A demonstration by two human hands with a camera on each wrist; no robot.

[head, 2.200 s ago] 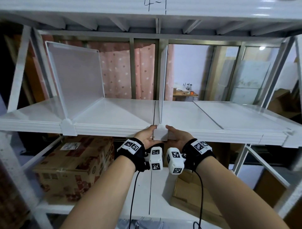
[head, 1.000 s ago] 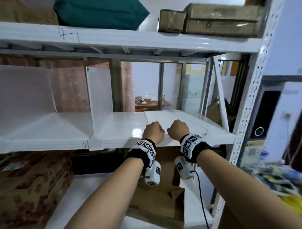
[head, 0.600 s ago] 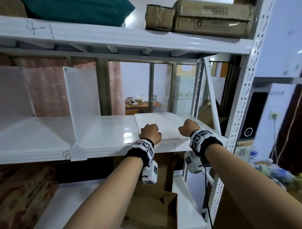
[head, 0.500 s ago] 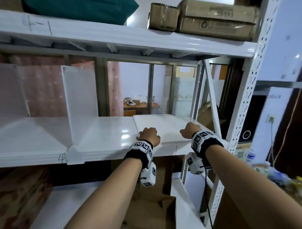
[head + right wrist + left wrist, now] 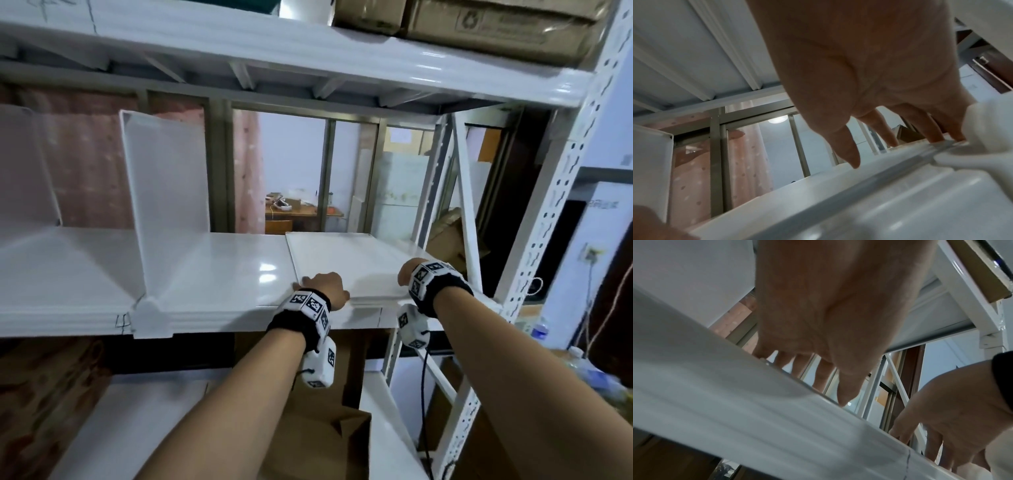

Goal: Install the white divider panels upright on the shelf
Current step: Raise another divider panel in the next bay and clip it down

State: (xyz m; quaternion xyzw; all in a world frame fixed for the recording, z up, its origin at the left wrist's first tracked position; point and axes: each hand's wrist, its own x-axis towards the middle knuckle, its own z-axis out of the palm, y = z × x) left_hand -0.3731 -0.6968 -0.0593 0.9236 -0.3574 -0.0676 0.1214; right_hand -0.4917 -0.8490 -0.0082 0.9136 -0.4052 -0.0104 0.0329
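Observation:
A white divider panel (image 5: 346,263) lies flat on the right end of the white shelf (image 5: 222,274). My left hand (image 5: 322,287) rests on its near left corner. In the left wrist view the left hand (image 5: 818,386) has fairly straight fingers pointing down onto the panel, their tips hidden behind the shelf lip (image 5: 735,402), and the thumb tip at the front edge. My right hand (image 5: 409,274) rests on the panel's near right part, and the right wrist view shows the right hand (image 5: 879,146) with fingertips on the panel's top. Two dividers stand upright: one (image 5: 164,192) left of centre, another (image 5: 24,168) at the far left.
The upper shelf (image 5: 308,44) carrying cardboard boxes (image 5: 479,24) hangs close overhead. A perforated white upright post (image 5: 555,205) and a diagonal brace (image 5: 462,192) bound the shelf on the right. Cardboard boxes (image 5: 318,442) sit on the lower shelf below my arms.
Both hands left the front clip of the upright divider and moved right onto the flat panel. They then spread apart, the right hand going toward the panel's right side.

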